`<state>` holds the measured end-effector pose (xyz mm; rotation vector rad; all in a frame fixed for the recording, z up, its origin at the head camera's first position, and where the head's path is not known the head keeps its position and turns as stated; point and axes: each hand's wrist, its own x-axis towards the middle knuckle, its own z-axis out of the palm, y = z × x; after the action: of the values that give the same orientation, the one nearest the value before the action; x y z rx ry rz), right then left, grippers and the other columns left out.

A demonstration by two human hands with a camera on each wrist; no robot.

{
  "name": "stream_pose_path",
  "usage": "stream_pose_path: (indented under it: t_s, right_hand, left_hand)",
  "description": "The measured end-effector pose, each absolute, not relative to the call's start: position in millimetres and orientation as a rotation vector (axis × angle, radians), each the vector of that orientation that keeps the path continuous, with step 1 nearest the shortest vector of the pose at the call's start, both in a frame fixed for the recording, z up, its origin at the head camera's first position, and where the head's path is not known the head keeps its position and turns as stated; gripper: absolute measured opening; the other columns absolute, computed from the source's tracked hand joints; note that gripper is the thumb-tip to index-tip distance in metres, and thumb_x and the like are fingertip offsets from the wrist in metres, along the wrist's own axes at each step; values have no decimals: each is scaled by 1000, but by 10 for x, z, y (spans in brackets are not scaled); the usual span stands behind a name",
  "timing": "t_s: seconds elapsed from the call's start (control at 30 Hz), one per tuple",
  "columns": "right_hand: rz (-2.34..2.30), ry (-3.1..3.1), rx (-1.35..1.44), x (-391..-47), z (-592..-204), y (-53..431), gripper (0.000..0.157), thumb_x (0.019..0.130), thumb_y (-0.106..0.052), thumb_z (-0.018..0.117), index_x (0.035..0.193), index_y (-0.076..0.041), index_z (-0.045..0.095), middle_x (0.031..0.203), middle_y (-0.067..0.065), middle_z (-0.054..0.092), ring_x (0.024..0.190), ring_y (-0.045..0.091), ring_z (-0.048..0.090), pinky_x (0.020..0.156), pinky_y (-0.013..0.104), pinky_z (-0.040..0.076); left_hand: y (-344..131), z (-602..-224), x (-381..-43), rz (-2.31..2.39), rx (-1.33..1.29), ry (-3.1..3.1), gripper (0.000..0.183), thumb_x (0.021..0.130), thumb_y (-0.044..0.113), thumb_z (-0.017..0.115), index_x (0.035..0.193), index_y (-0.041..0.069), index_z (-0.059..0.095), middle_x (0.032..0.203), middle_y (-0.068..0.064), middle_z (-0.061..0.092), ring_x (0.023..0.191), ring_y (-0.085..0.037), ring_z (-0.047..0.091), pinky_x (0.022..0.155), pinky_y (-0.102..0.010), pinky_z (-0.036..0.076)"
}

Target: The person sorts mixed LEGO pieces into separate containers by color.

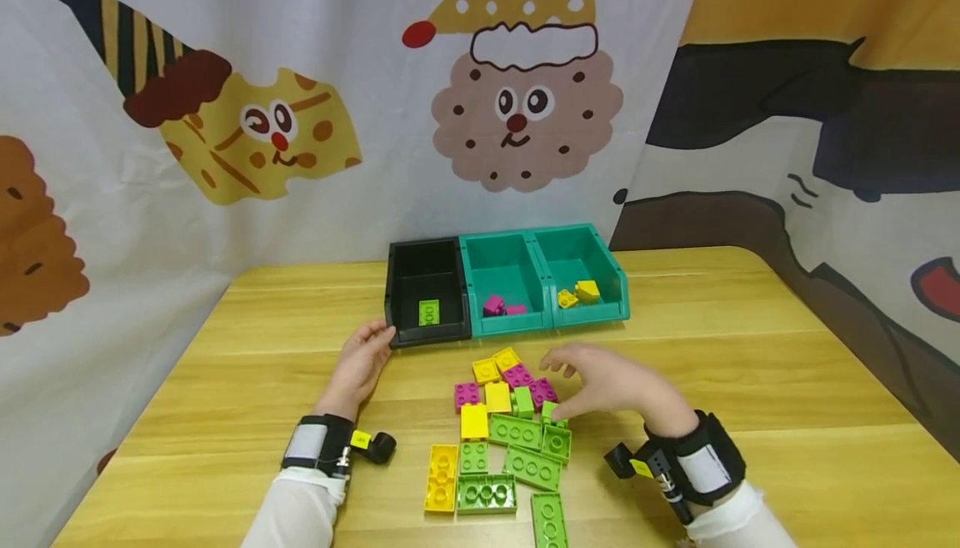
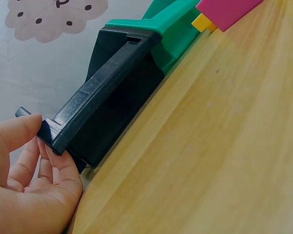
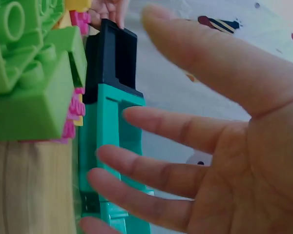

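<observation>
My left hand (image 1: 361, 364) holds the front left corner of the black bin (image 1: 427, 337). In the left wrist view its thumb lies on the rim of the bin (image 2: 95, 90) and the fingers curl against the side. A green block (image 1: 429, 313) lies inside this bin. Over the right side of the block pile hovers my right hand (image 1: 611, 381), its fingers spread and nothing held. Nearest to its thumb is a small green block (image 1: 551, 412); whether they touch I cannot tell. In the right wrist view the open palm (image 3: 224, 170) faces green blocks (image 3: 34, 107).
Two teal bins adjoin the black one: the middle bin (image 1: 513, 324) has magenta blocks, the right bin (image 1: 592, 314) yellow ones. Several yellow, magenta and green blocks (image 1: 532, 466) lie loose on the wooden table (image 1: 225, 423). A printed curtain (image 1: 375, 223) hangs behind.
</observation>
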<state>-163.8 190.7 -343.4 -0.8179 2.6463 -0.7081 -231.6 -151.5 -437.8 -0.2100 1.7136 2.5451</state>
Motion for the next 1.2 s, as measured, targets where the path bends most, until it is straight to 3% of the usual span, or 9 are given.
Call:
stream_pose_path:
  t_s: [0.33, 0.67, 1.2]
  right_hand:
    - [-637, 2593, -762, -1565, -3469, 1798, 36, 68, -21, 84, 95, -9, 62, 83, -1, 59, 75, 12, 50, 68, 29, 44]
    - [-602, 2616, -668, -1545, -3539, 1717, 27, 70, -13, 82, 88, -8, 62, 81, 0, 58, 75, 16, 50, 70, 35, 45]
    - [-513, 2674, -722, -1557, -3601, 1691, 26, 73, -12, 80, 74, -12, 54, 65, -3, 44, 64, 14, 40, 59, 27, 32]
  left_hand:
    - [-1502, -4364, -2332, 2543, -228, 1719, 19, 95, 3, 53, 86, 19, 58, 85, 6, 49, 77, -7, 45, 74, -18, 40]
    - [-1516, -4370, -2305, 2526, -227, 1732, 17, 95, 4, 53, 88, 18, 57, 84, 7, 50, 77, -7, 46, 75, -19, 40]
    - [-1512, -4377, -2301, 2537, -203, 1764, 20, 95, 1, 52, 87, 18, 58, 81, 8, 49, 73, -5, 45, 70, -18, 39]
